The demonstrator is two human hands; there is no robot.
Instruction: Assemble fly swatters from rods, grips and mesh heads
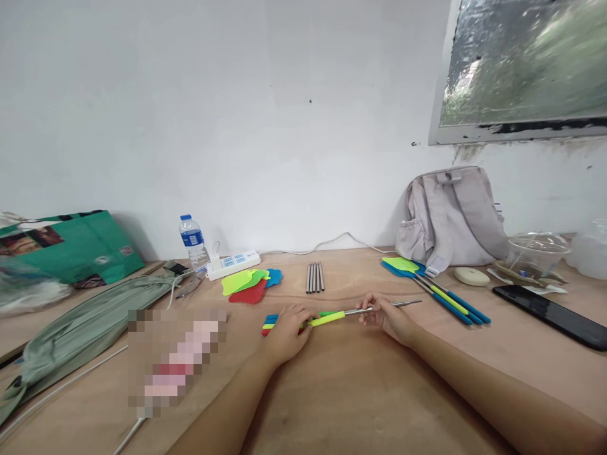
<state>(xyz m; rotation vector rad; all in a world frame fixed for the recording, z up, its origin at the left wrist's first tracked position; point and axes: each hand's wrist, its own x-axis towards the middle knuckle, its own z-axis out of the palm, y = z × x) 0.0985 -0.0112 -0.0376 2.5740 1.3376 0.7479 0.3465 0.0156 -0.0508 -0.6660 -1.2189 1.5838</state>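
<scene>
The person's bare left hand (289, 333) and bare right hand (389, 318) have slender fingers; the uncovered left forearm (232, 399) and uncovered right forearm (493, 378) look smooth, slim and tapered toward the hands.

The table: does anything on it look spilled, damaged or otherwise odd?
I see no spill or damage; the metal rods lie in a row. Only the pixelated patch left of the left hand looks odd, hiding what is there.

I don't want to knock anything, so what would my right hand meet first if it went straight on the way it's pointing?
Past the rod it holds, your right hand would probably meet the metal tubes first, though depth is hard to judge here.
</scene>
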